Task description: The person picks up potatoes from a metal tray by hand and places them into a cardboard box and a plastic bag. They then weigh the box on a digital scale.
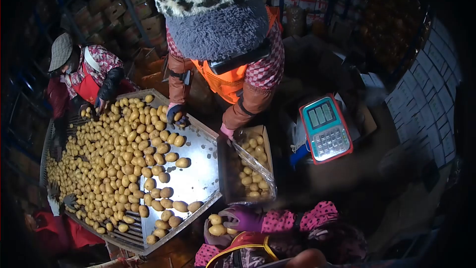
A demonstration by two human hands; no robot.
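Observation:
At the lower edge, my left hand (216, 237) and my right hand (242, 217), both in dark purple gloves, are cupped close together around several potatoes (217, 230). The left is curled at their lower side, and the right closes in from the right; its fingertips are partly hidden. Just left of them is the metal sorting table (198, 149) with many loose potatoes (119, 164). Beyond my hands stands an open carton (267, 149) lined with clear plastic (255, 166), with potatoes inside.
Across the table, a person in an orange vest (223, 82) has one gloved hand at the potatoes, the other at the carton. Another person (94, 72) works at far left; gloved hands (69, 200) reach in at lower left. A digital scale (326, 128) stands right. Stacked boxes (426, 89) line the right side.

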